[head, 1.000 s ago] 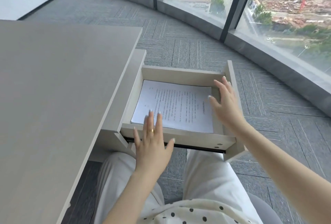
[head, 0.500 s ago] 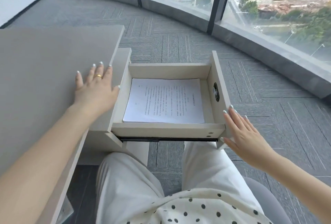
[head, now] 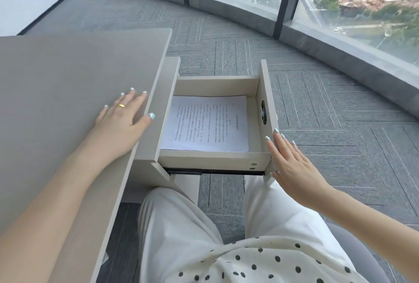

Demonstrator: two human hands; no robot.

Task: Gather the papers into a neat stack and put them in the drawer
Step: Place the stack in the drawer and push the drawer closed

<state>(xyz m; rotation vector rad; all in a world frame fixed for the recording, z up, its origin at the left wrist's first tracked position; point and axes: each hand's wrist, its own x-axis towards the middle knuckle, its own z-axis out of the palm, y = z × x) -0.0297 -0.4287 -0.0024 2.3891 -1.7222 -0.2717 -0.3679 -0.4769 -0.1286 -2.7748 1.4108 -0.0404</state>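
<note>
My left hand (head: 120,119) lies flat on the bench (head: 56,101), close to its right edge, with the fingers spread and nothing in its grip. There is a gold ring (head: 120,105) on one finger. My thumb sticks out past the edge of the bench. Next to the bench, the drawer (head: 215,160) is pulled out and open. The stack of papers (head: 205,124) lies flat on the bottom of the drawer. The sheets look lined up, and the top sheet has small printed words on it that I cannot read. My right hand (head: 294,165) is open too, with a loose grip that holds nothing. Its fingers reach up to the outside of the drawer front (head: 268,101), near the front corner, and seem to touch it. A dark lock (head: 263,111) sits on the inner side of that drawer front. My legs in white trousers (head: 181,226) are under the drawer, above the gray carpet (head: 340,135).
</note>
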